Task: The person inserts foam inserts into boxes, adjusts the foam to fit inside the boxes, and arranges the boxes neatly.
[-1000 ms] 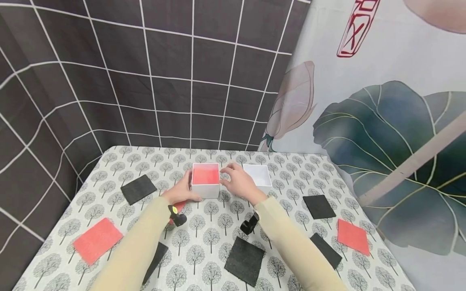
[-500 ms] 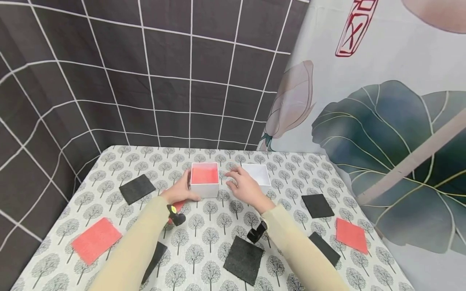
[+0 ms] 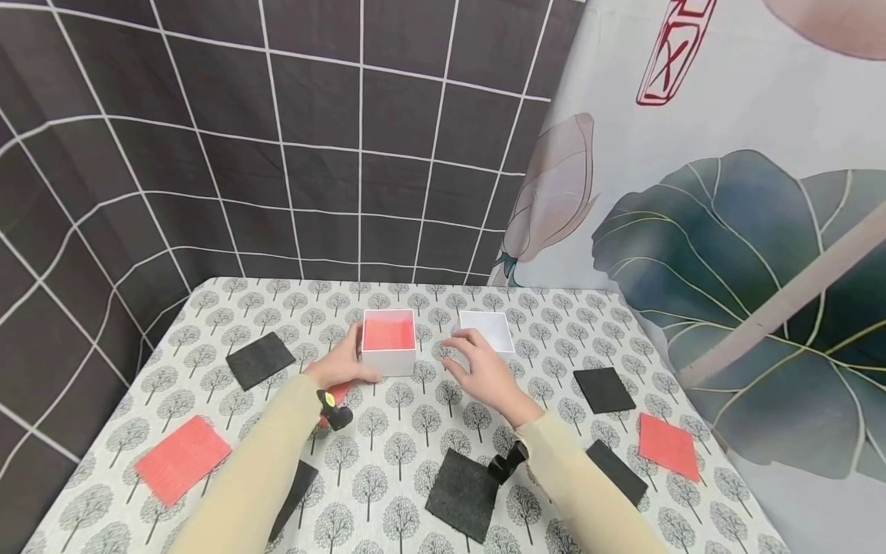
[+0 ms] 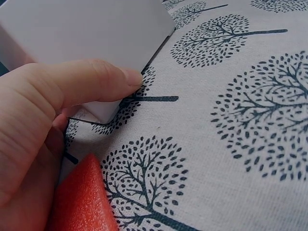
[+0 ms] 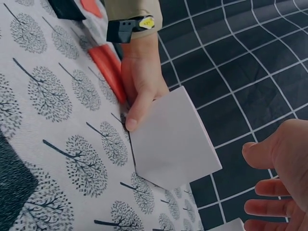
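Note:
Near the table's back stands a white open-topped box [image 3: 389, 364] with a red square [image 3: 388, 335] lying inside. My left hand [image 3: 339, 365] grips this box at its left side; the thumb lies across the front wall in the left wrist view, and the other fingers are mostly hidden behind it. Under the left wrist a red felt-like piece [image 4: 84, 197] lies partly covered. My right hand [image 3: 484, 377] hovers with loosely bent fingers and nothing between them, just in front of a second white box [image 3: 497, 329], whose visible inside is bare white.
Black squares lie at the left [image 3: 260, 360], front middle [image 3: 462, 496] and right [image 3: 604, 391]. Another black piece [image 3: 619, 473] is near the right forearm, and one [image 3: 296, 496] shows beside the left sleeve. Red squares lie far left [image 3: 183, 459] and far right [image 3: 669, 446].
My right hand has drawn away from the box with the red square, moving right and toward me. The left hand keeps its grip on that box.

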Demonstrator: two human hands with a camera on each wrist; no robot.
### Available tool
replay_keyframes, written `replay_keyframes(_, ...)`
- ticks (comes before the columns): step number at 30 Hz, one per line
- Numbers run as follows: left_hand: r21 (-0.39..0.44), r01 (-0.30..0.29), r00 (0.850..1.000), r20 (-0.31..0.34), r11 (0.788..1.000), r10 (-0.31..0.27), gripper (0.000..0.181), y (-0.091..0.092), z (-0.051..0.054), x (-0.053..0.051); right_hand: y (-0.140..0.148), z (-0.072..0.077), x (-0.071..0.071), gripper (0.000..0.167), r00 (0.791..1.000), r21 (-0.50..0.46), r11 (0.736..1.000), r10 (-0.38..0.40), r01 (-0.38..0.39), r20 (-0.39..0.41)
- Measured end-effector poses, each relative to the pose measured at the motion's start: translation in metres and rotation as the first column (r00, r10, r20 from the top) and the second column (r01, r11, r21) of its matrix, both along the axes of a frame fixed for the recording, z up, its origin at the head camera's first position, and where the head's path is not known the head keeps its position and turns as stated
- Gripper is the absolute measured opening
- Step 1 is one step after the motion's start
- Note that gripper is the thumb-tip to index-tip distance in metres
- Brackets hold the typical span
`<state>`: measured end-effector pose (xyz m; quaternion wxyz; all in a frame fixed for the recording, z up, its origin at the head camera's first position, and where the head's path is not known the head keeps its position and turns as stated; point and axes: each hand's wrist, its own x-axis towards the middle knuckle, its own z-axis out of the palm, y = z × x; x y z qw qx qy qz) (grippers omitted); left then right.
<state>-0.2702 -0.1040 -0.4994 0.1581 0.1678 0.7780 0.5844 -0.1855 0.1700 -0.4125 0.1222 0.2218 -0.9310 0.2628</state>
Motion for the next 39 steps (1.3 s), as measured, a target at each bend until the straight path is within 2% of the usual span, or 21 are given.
replay_keyframes(9, -0.017, -0.02, 1.0, 0.007, 1.0, 0.021, 0.115, 0.001, 0.003, 0.002, 0.017, -0.004, 0.015, 0.034, 0.998, -0.031, 0.999, -0.029, 0.027, -0.047)
replay_keyframes(17, -0.021, -0.009, 1.0, -0.005, 1.0, 0.009, 0.116, -0.001, 0.001, 0.0, 0.037, -0.007, 0.026, 0.033, 0.995, -0.079, 0.995, -0.07, 0.064, -0.072)
replay_keyframes(26, -0.031, -0.011, 1.0, -0.009, 0.999, 0.011, 0.115, 0.0, 0.001, 0.001, 0.057, -0.013, 0.035, 0.038, 0.989, -0.1, 0.985, -0.144, 0.14, -0.03)
replay_keyframes(31, -0.029, -0.006, 1.0, -0.011, 1.0, 0.006, 0.114, -0.001, 0.0, 0.001, 0.067, -0.014, 0.04, 0.038, 0.982, -0.124, 0.977, -0.183, 0.176, -0.047)
replay_keyframes(39, 0.005, -0.003, 1.0, -0.005, 1.0, 0.003, 0.117, 0.0, -0.001, -0.001, 0.089, -0.018, 0.049, 0.037, 0.967, -0.174, 0.952, -0.256, 0.253, 0.005)
